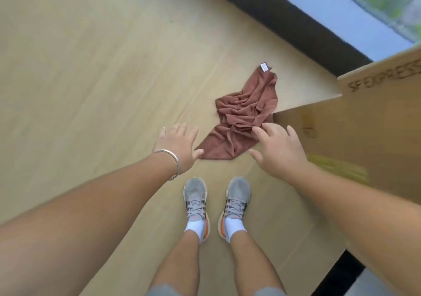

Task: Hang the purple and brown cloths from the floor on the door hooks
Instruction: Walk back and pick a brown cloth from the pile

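While the person stood over the pale wooden floor (91, 68), the left hand (176, 146) reached down with fingers (180, 128) spread and holding nothing, its thumb close to the near corner of the brown cloth (241, 118). That cloth lay crumpled on the floor just ahead of the grey shoes (216, 202), its far side against a cardboard box (355, 125). The right hand (276, 146) hovered over its near edge, fingers likewise splayed and empty. No purple cloth or door hooks showed. A careless one-handed grab could leave cloth trailing underfoot or snagged on the box corner.
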Demonstrator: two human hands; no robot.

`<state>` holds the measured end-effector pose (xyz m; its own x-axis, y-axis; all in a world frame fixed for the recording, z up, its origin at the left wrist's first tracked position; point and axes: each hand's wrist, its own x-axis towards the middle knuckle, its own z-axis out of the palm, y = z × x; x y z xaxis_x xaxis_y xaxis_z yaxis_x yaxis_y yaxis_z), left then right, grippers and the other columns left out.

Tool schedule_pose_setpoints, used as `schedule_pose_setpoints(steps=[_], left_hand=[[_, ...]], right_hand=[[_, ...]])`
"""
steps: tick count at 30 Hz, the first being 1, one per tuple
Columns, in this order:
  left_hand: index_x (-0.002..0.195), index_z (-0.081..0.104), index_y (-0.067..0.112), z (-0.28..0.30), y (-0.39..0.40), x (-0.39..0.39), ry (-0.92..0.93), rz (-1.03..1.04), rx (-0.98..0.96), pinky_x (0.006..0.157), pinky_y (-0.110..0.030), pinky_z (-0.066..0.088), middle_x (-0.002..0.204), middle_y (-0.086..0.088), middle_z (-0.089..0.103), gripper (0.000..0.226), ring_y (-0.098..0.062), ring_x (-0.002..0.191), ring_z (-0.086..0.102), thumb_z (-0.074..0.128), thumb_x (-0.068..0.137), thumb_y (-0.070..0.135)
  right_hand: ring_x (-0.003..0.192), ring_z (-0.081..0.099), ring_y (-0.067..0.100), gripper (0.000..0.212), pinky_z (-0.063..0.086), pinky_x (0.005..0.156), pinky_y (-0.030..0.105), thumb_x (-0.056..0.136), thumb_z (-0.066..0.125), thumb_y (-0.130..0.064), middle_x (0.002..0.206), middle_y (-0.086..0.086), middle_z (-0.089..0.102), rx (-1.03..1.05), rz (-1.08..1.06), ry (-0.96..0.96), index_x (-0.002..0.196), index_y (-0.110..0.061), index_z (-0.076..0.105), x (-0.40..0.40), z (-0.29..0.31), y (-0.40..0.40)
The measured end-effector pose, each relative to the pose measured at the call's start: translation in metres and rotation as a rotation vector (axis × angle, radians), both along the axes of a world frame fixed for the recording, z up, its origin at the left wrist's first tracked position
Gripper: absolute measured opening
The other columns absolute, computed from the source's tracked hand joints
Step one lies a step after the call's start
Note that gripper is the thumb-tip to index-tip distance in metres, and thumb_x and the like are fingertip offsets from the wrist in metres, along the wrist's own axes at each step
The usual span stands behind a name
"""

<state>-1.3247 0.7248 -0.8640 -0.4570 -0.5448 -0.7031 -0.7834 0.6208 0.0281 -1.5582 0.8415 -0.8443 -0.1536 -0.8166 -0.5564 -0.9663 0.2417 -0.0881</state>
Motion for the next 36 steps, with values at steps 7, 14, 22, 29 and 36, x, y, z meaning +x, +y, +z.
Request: schedule_pose_setpoints(steps=[7,14,22,29,36], left_hand=[[0.151,0.013,0.028,-0.175,0.043,0.024,-0.085,0.028,0.113,0.116,-0.049,0.008,0.158,-0.009,0.014,0.064,-0.024,0.146,0.011,0.031,0.096,0.056],[0.151,0.012,0.032,-0.304,0.071,0.019,-0.014,-0.075,0.098,0.117,-0.048,0.006,0.160,-0.007,0.004,0.066,-0.022,0.147,0.002,0.040,0.095,0.052],[0.088,0.068,0.015,-0.352,0.071,0.026,0.357,-0.011,-0.070,0.092,-0.045,0.041,0.125,-0.015,0.056,0.027,-0.035,0.114,0.052,0.082,0.065,0.022],[0.082,0.067,0.009,-0.315,0.059,0.045,0.355,0.059,-0.102,0.089,-0.043,0.040,0.104,-0.010,0.063,0.012,-0.030,0.101,0.057,0.069,0.072,0.014],[0.084,0.061,0.011,-0.217,0.017,0.081,0.281,0.176,-0.173,0.089,-0.039,0.037,0.091,-0.007,0.061,0.028,-0.028,0.093,0.057,0.044,0.070,0.027]], right_hand=[[0.138,0.029,0.024,0.060,0.019,0.114,0.051,0.089,0.052,-0.050,0.144,0.005,0.041,0.069,0.082,-0.022,0.140,-0.021,0.039,0.007,-0.160,0.018],[0.140,0.025,0.028,0.063,0.018,0.115,0.049,0.086,0.059,-0.045,0.147,0.007,0.040,0.020,0.235,0.025,0.140,-0.019,0.042,-0.007,-0.275,-0.008],[0.113,0.052,0.035,0.050,0.044,0.083,0.043,0.085,0.063,-0.019,0.127,0.011,0.049,0.063,0.271,0.031,0.131,-0.016,0.044,-0.011,-0.330,-0.042],[0.094,0.060,0.033,0.018,0.033,0.063,0.034,0.092,0.050,-0.020,0.107,0.008,0.057,0.086,0.322,0.055,0.106,-0.018,0.061,-0.018,-0.288,-0.042],[0.093,0.056,0.031,0.022,0.030,0.069,0.033,0.085,0.054,-0.033,0.100,0.007,0.058,-0.028,0.432,0.115,0.097,-0.021,0.068,0.001,-0.184,-0.088]])
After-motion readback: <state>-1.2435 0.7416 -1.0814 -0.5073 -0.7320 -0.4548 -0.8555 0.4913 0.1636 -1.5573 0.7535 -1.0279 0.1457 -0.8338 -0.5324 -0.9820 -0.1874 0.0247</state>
